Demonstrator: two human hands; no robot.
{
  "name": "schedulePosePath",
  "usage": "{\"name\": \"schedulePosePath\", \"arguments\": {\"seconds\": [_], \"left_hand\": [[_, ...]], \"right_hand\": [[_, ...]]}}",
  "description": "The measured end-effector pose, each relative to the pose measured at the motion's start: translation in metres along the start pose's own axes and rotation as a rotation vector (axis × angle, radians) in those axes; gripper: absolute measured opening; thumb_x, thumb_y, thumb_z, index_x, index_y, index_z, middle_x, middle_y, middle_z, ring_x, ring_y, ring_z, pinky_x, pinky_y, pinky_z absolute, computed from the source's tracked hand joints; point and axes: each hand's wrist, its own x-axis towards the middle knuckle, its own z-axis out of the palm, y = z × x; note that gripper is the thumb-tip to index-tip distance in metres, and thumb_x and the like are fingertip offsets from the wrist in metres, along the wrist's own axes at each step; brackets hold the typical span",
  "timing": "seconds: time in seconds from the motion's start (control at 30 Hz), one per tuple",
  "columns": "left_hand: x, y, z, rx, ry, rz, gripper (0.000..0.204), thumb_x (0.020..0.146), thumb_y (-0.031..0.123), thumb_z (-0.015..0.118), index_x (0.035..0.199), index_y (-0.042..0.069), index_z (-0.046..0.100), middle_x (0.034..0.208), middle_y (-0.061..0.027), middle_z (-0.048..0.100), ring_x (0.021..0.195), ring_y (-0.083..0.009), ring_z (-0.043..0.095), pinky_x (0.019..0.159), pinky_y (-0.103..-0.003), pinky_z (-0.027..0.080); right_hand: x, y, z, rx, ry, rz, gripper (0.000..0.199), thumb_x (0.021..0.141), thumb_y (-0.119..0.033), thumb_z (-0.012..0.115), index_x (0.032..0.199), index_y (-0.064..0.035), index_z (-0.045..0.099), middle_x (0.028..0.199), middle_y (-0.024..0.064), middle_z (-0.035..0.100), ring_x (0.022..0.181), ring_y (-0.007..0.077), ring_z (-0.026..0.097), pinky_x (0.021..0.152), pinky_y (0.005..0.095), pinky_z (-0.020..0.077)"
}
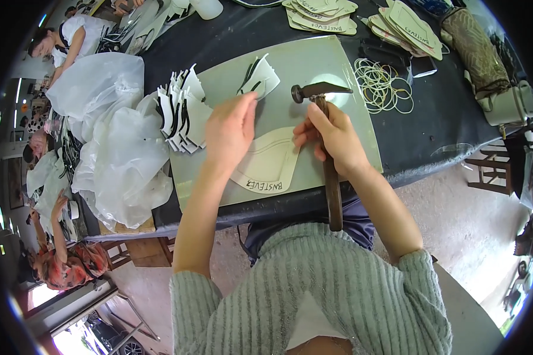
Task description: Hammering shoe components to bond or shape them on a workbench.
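Note:
In my right hand is a hammer, its dark metal head pointing away from me and its wooden handle hanging toward my lap. The fingertips of that hand are at the right edge of a pale card template with black lettering, which lies on the board. My left hand is over the template's left side, its fingers pressed together; whatever they hold is hidden. Just beyond them are white pieces with black strips. Several similar pieces overlap in a pile to the left.
A grey-green board covers the table's middle. Plastic bags bulge at the left. Rubber bands lie right of the board, below stacked templates; more templates are at the back. Other people work at the far left.

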Motion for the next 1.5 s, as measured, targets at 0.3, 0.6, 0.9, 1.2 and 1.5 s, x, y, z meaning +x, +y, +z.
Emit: {"name": "schedulePosePath", "arguments": {"seconds": [0.3,0.6,0.9,1.2,1.5], "left_hand": [[-0.027,0.05,-0.011,0.151,0.014,0.593,0.025,0.088,0.007,0.067,0.112,0.002,0.067,0.107,-0.0104,0.072,0.103,-0.03,0.068,0.086,-0.038,0.054],[-0.053,0.007,-0.032,-0.702,-0.298,-0.538,0.017,0.095,0.014,0.068,0.09,-0.001,0.062,0.072,0.0027,0.06,0.064,-0.0004,0.052,0.056,-0.019,0.043],[-0.084,0.023,-0.021,-0.652,-0.177,-0.574,0.018,0.094,0.015,0.069,0.086,0.003,0.059,0.066,0.0053,0.057,0.064,0.0002,0.051,0.052,-0.018,0.036],[-0.044,0.016,-0.041,-0.699,-0.644,-0.545,0.014,0.089,0.011,0.072,0.089,-0.002,0.066,0.076,-0.0014,0.068,0.067,-0.0043,0.056,0.059,-0.022,0.043],[-0.05,0.018,-0.038,-0.544,-0.611,-0.482,0.017,0.086,0.009,0.073,0.087,-0.005,0.064,0.074,-0.0061,0.069,0.065,-0.0058,0.058,0.058,-0.025,0.046]], "right_hand": [[-0.013,-0.004,0.003,0.183,-0.06,-0.02,0.022,0.092,-0.017,0.069,0.103,-0.0044,0.054,0.085,0.003,0.059,0.067,0.007,0.057,0.043,0.021,0.036],[-0.028,-0.012,0.007,-0.115,-0.11,-0.152,0.018,0.098,-0.015,0.06,0.103,-0.0007,0.051,0.099,0.0146,0.071,0.088,0.0145,0.072,0.04,0.0201,0.039],[-0.013,0.007,0.0,-0.287,-0.047,-0.103,0.019,0.099,-0.017,0.057,0.104,0.0001,0.05,0.101,0.0115,0.071,0.089,0.0136,0.072,0.041,0.0201,0.0403],[-0.003,-0.003,-0.007,-0.253,-0.135,-0.055,0.019,0.1,-0.019,0.056,0.105,-0.0021,0.05,0.103,0.0116,0.07,0.092,0.0138,0.073,0.045,0.0209,0.0425],[-0.001,-0.002,-0.006,-0.264,-0.118,-0.064,0.019,0.1,-0.019,0.056,0.104,-0.0009,0.053,0.102,0.012,0.071,0.092,0.0149,0.073,0.047,0.0215,0.0451]]}}
